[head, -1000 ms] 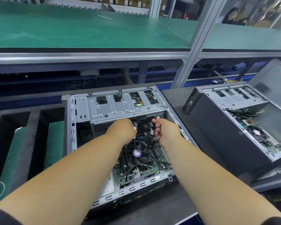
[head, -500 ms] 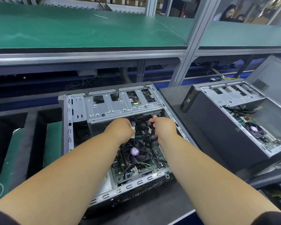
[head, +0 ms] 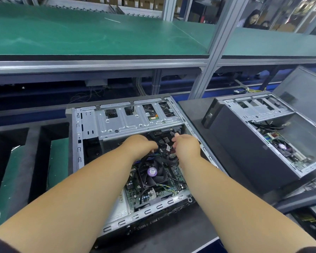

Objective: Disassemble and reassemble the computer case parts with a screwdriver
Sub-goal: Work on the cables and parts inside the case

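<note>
An open computer case lies flat in front of me, its silver drive cage at the far side and the motherboard with a black CPU fan nearer me. Both my hands reach into the bundle of black cables just below the drive cage. My left hand curls its fingers down into the cables, fingertips hidden. My right hand pinches a black cable near a connector. No screwdriver is in view.
A second open computer case stands to the right on the dark bench, a grey side panel leaning behind it. Black foam slots lie to the left. A green shelf runs above, held by an aluminium post. People stand far right.
Both hands moved slightly deeper toward the drive cage among the cables. The white piece seen by my left hand earlier is no longer visible. My view shifted a little.
</note>
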`<state>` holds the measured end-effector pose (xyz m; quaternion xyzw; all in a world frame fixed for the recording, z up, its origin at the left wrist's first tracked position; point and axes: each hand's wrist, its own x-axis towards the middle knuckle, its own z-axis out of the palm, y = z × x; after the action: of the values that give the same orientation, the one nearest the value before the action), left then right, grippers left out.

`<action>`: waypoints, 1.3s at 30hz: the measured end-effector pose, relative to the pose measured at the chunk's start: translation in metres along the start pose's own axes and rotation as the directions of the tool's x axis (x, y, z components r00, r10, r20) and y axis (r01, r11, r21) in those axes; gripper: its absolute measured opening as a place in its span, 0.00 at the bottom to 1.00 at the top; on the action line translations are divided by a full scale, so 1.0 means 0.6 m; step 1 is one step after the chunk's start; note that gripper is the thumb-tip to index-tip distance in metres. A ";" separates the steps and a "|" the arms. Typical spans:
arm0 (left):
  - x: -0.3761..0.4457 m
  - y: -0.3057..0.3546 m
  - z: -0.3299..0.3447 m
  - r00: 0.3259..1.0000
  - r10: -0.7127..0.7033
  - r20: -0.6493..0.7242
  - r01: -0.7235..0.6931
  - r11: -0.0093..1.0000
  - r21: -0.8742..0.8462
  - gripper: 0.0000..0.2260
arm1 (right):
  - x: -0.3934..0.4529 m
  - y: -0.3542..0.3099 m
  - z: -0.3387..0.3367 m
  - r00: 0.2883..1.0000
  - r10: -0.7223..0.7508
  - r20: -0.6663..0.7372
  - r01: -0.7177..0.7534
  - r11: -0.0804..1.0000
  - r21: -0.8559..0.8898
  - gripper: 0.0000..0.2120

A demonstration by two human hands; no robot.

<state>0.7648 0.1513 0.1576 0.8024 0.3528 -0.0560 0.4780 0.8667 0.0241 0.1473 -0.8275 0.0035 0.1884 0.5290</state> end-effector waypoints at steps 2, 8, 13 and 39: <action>-0.001 -0.002 0.000 1.000 -0.015 0.002 0.015 0.992 -0.128 0.17 | 0.006 -0.011 0.009 0.985 0.161 0.061 -0.165 0.984 0.072 0.18; 0.001 -0.007 0.001 0.999 -0.026 0.046 0.038 0.957 -0.286 0.15 | 0.002 -0.025 0.016 0.922 0.325 0.211 -0.372 0.892 0.255 0.21; 0.010 -0.010 0.008 0.994 -0.057 0.089 0.080 0.955 -0.285 0.13 | 0.001 -0.028 0.013 0.898 0.369 0.238 -0.433 0.836 0.337 0.20; 0.013 -0.008 0.011 0.995 0.021 0.095 -0.004 0.985 -0.174 0.11 | 0.008 -0.023 0.022 0.954 0.279 0.105 -0.298 0.910 0.287 0.20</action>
<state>0.7694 0.1515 0.1474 0.7563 0.3277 -0.0607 0.5629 0.8697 0.0425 0.1528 -0.7217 0.1381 0.2869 0.6146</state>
